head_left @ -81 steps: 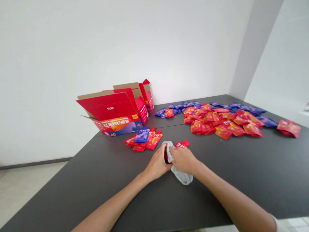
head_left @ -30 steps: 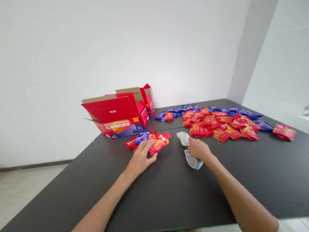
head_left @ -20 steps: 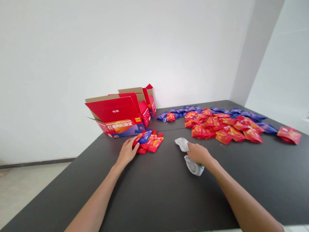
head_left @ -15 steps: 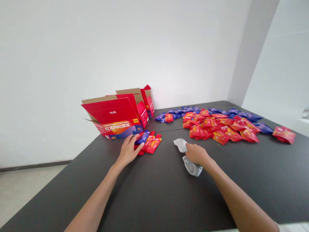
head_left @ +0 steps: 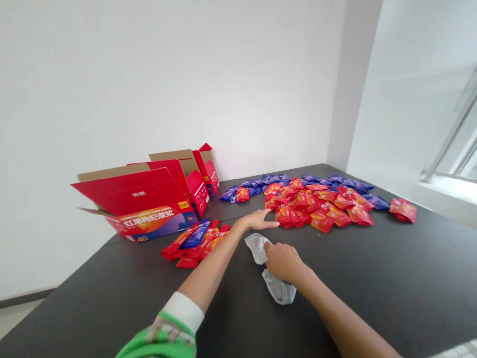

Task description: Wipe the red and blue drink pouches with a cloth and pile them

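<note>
From my remote seat, taking the right hand (head_left: 283, 261) as the clock's centre, I see the left hand (head_left: 256, 220) has just left the small pile (head_left: 197, 248) at nine o'clock. It now reaches to eleven, fingers spread and grasping nothing visible, by the near-left edge of the red pouches (head_left: 328, 196) heaped around one. I can't tell whether it touches them. So that pile, a blue pouch (head_left: 196, 234) on top, lies free of either hand's grip, beside the open box (head_left: 149, 226). My right hand remains clenched on the grey cloth (head_left: 257, 247), whose ends hang loose.
</note>
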Motion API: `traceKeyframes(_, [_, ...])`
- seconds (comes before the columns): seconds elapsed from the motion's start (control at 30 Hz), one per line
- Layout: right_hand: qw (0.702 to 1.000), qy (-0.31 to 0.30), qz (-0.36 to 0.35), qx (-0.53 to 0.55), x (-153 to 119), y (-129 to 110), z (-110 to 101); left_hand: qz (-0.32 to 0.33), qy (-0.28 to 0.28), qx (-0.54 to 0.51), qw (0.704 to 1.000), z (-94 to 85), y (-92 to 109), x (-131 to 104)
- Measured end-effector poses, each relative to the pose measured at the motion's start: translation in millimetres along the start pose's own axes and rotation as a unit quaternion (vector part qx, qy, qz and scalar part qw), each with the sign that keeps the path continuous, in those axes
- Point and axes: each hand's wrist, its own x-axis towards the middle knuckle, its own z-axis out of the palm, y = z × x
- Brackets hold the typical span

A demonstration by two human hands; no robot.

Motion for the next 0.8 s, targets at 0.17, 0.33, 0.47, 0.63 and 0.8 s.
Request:
traceKeyframes(0.17, [1.0, 0.015, 0.001, 0.009, 0, -1, 1, -0.076, 0.017, 0.034, 0.996, 40.9, 34, 40])
traceKeyframes(0.33, [1.0, 0.016, 0.0, 0.014, -1, -1, 1, -0.042, 0.099, 0.079, 0.991, 55.4, 43, 47])
traceKeyframes(0.47, [1.0, 0.014, -0.002, 0.019, 0, 1, 1, -0.002, 0.124, 0.088, 0.988, 51.8, 34, 32])
traceKeyframes(0.63, [0.999, -0.004, 0.001, 0.042, 3, 6, 0, -0.003, 0.159, 0.107, 0.982, 35.3, 20, 8])
traceKeyframes(0.8, [0.998, 0.003, 0.051, 0.048, 5, 21, -10, 0.001, 0.202, 0.125, 0.972, 22.4, 4, -41])
